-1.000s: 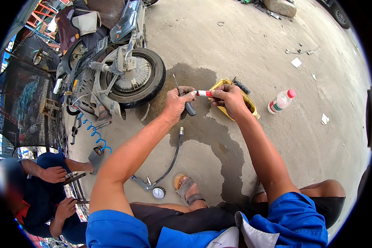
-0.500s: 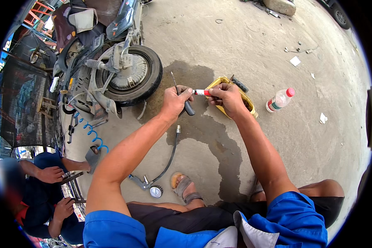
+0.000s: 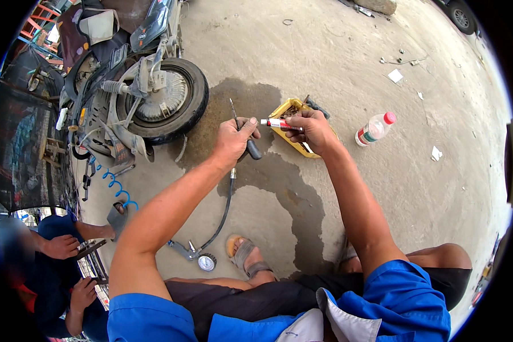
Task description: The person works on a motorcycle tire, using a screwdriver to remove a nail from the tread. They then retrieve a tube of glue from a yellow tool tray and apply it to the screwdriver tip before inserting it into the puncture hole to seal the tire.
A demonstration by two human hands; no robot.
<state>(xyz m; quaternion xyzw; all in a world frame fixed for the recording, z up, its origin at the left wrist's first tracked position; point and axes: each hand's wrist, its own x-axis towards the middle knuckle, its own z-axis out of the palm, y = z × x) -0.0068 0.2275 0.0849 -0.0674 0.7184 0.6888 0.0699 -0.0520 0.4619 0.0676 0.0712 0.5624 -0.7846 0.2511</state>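
Note:
My left hand (image 3: 232, 141) is closed round a T-handled tool (image 3: 253, 150) with a black grip and a thin metal shaft that points away from me. In my right hand (image 3: 314, 132), a small red-and-white tube (image 3: 275, 123) is pinched between thumb and fingers. The tube's white end faces my left hand, with a small gap between that end and the left thumb. Behind and below the tube sits a yellow container (image 3: 287, 107) with small items in it, partly hidden by my right hand.
An electric scooter lies on its side at the left, its wheel (image 3: 196, 100) toward me. An inflator with a gauge (image 3: 207, 262) and black hose rests by my foot. A plastic bottle (image 3: 375, 129) stands at the right. Another person's hand (image 3: 62, 247) shows lower left, near a coiled blue hose (image 3: 115, 185).
My left hand has come away from the tube's white end, which it was touching, and a gap has opened. Both hands keep their hold. The whole view has shifted slightly.

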